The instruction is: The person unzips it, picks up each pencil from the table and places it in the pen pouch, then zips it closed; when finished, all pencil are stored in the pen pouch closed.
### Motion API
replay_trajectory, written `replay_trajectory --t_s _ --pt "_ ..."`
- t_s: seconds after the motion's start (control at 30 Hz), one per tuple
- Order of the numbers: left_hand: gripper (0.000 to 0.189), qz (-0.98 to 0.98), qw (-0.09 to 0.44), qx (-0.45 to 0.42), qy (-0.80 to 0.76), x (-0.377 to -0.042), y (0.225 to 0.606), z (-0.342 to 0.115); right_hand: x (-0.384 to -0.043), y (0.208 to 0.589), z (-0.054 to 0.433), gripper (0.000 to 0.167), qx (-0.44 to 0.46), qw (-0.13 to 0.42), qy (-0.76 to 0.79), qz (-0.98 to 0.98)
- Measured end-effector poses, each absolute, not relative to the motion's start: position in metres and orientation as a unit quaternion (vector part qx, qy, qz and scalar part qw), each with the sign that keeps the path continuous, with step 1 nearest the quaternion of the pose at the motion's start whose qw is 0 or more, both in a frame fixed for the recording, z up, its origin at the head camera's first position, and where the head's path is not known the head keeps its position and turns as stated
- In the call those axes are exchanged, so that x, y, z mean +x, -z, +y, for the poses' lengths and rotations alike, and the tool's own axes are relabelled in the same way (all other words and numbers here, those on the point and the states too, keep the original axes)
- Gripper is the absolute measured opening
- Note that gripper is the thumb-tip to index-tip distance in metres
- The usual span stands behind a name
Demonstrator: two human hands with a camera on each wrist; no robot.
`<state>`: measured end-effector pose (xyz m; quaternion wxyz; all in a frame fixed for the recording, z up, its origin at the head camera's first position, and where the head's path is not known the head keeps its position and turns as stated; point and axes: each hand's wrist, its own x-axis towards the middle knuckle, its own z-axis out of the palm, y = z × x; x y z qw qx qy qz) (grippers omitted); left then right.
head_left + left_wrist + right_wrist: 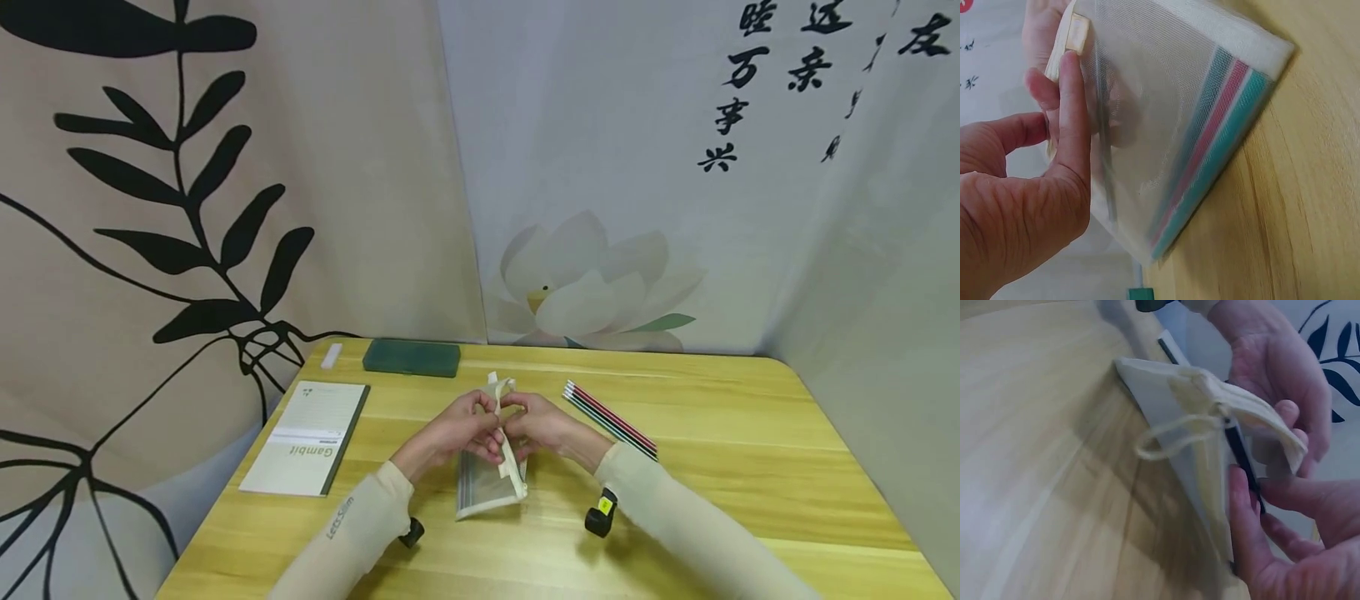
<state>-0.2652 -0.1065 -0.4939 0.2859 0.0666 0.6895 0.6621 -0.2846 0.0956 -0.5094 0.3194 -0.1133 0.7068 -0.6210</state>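
A see-through mesh zip pouch (480,487) with cream edging stands tilted on the table, its opening held apart. My left hand (468,429) grips the cream edge (1059,53), the index finger straight along the mesh. Facing it, my right hand (543,429) is at the other side of the opening. Between its thumb and fingers in the right wrist view is a dark slim pencil-like stick (1242,453). Through the mesh in the left wrist view runs a thin grey line, perhaps the same stick. A cream cord loop (1169,437) hangs at the pouch's end.
Several red and green striped pencils (611,419) lie side by side right of my right hand. A white notepad (300,437) lies left, with a dark green case (411,357) and a small white block (332,356) at the table's back edge.
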Motion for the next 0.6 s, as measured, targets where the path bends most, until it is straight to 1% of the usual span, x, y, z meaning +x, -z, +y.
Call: replay_trajectory --t_s 0.2,0.37,0.6 --pt "0.021 0.69 0.275 0.057 -0.667 -0.268 0.492 -0.107 -0.282 0.515 0.092 0.044 -0.125 0.27 0.618 0.727" --pt "0.024 0.698 0.266 0.051 -0.663 -0.269 0.491 -0.11 -0.282 0.509 0.102 0.04 -0.136 0.251 0.627 0.725" --pt "0.025 0.696 0.267 0.048 -0.665 -0.27 0.492 -0.114 -0.29 0.496 0.133 0.038 -0.149 0.219 0.593 0.76"
